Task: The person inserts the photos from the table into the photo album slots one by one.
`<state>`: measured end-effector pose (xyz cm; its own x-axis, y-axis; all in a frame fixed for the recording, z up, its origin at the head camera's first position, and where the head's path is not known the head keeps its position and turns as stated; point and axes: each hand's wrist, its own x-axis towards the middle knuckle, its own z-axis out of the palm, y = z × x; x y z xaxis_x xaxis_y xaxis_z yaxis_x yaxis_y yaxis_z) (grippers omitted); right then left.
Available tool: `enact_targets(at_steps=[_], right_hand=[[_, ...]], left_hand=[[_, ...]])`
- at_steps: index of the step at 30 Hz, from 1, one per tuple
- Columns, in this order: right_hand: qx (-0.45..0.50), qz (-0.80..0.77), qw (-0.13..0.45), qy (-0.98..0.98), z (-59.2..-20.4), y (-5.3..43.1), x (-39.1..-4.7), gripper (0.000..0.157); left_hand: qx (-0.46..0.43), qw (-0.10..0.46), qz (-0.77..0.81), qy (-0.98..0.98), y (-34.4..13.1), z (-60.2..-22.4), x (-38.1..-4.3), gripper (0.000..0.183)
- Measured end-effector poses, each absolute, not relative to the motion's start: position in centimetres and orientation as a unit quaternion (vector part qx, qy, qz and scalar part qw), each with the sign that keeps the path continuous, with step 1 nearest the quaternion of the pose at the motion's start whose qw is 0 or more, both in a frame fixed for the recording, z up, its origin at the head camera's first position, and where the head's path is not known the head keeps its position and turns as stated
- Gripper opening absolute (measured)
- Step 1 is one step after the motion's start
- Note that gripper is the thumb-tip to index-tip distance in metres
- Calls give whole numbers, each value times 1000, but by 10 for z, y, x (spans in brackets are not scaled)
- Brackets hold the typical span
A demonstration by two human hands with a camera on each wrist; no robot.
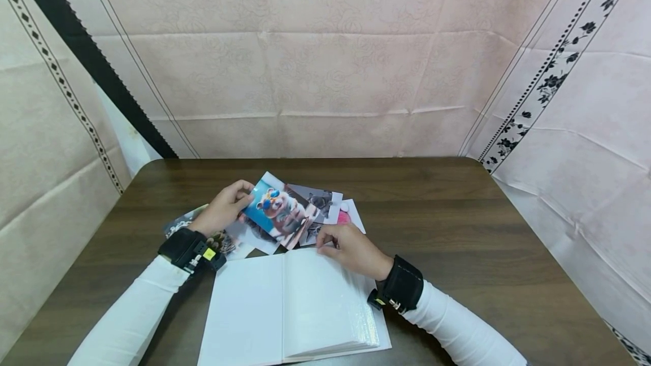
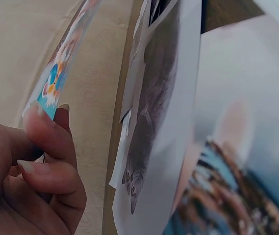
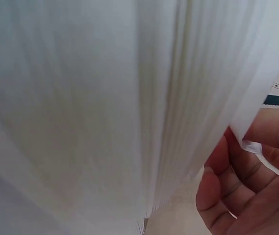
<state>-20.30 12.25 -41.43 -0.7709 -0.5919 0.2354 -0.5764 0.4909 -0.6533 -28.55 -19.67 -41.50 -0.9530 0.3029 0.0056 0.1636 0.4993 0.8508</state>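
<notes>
Near middle: open white book [image 1: 249, 304] with thin, shiny pages | right hand [image 1: 353, 248] pinches a page's far edge | farther left, left hand [image 1: 222, 208] grips blue-and-brown paper bear picture [image 1: 281, 210], over loose paper animal pictures [image 1: 321, 199] | far: pale pink cloth [image 1: 325, 78]

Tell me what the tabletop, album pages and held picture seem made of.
Tabletop: wood or laminate, satin, with brown grain streaks. Album pages: probably clear plastic sleeves, glossy, from their glints. Picture in the left hand: likely smooth paper or card, printed and thin edge-on.
</notes>
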Motion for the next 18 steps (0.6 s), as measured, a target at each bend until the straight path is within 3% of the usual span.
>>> enact_targets(at_steps=[18], right_hand=[[-333, -352, -9, 875, -414, 122, -203, 7]], left_hand=[[138, 72, 475, 866, -197, -418, -287, 28]])
